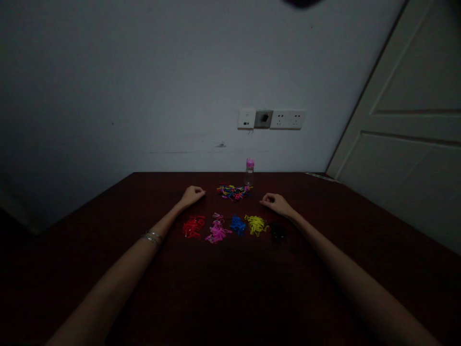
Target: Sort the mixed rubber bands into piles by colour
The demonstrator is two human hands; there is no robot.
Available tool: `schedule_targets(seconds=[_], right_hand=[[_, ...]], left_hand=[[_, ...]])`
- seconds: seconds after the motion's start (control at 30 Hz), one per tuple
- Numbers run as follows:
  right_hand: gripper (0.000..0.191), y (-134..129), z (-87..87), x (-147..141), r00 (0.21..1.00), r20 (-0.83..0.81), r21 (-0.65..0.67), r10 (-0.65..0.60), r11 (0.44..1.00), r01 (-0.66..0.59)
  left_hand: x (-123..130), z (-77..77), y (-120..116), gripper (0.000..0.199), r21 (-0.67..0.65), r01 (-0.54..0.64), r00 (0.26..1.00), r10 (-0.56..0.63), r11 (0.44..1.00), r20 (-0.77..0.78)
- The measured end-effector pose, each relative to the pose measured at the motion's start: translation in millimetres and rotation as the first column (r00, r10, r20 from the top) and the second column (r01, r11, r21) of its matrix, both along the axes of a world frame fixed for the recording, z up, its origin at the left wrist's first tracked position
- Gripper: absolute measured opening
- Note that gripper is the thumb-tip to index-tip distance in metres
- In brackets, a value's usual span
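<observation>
My left hand [193,195] rests on the table with its fingers curled in, left of a mixed pile of small coloured rubber bands [235,192]. On the other side of that pile lies my right hand [276,203], also loosely curled; nothing shows in either hand. Nearer to me, a row of single-colour heaps stretches between my forearms: red bands [193,228], pink bands [218,231], blue bands [237,225], yellow bands [256,225] and black bands [278,231]. The black ones barely stand out from the dark wood.
A clear bottle with a pink cap [249,172] stands upright behind the mixed pile. The dark reddish table [223,288] meets a pale wall [144,86] carrying sockets [272,119]. A panelled door [406,125] is at the right. The light is dim.
</observation>
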State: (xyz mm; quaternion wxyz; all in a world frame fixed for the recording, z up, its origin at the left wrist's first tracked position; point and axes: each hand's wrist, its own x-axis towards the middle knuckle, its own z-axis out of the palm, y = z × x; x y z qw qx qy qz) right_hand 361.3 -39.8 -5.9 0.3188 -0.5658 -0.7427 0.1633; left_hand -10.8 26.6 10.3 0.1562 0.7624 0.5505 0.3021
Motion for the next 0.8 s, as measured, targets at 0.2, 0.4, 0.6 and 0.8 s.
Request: schedule_targets(seconds=[0.2, 0.4, 0.6, 0.8], right_hand=[[0.027, -5.1, 4.0, -5.2, 0.999, -0.012, 0.023, -0.031, 0.999, 0.032], [0.023, -8.7, 7.1, -7.3, 0.999, -0.012, 0.021, -0.046, 0.999, 0.046], [0.02, -8.4, 7.3, -7.3, 0.998, -0.005, 0.011, -0.055, 0.998, 0.055], [0.019, -7.7, 5.6, -7.0, 0.999, 0.003, 0.03, -0.049, 0.998, 0.049]], left_hand=[[33.9, 11.8, -3.7, 0.025, -0.122, -0.034, 0.998, 0.028, 0.992, -0.053], [75.0, 26.6, -23.6, 0.027, -0.065, 0.15, 0.971, -0.159, 0.987, -0.176], [86.2, 23.2, -26.6, 0.017, -0.013, 0.009, 0.934, -0.013, 1.0, -0.357], [83.8, 21.9, -26.2, 0.016, 0.029, -0.004, 0.909, 0.016, 1.0, -0.417]])
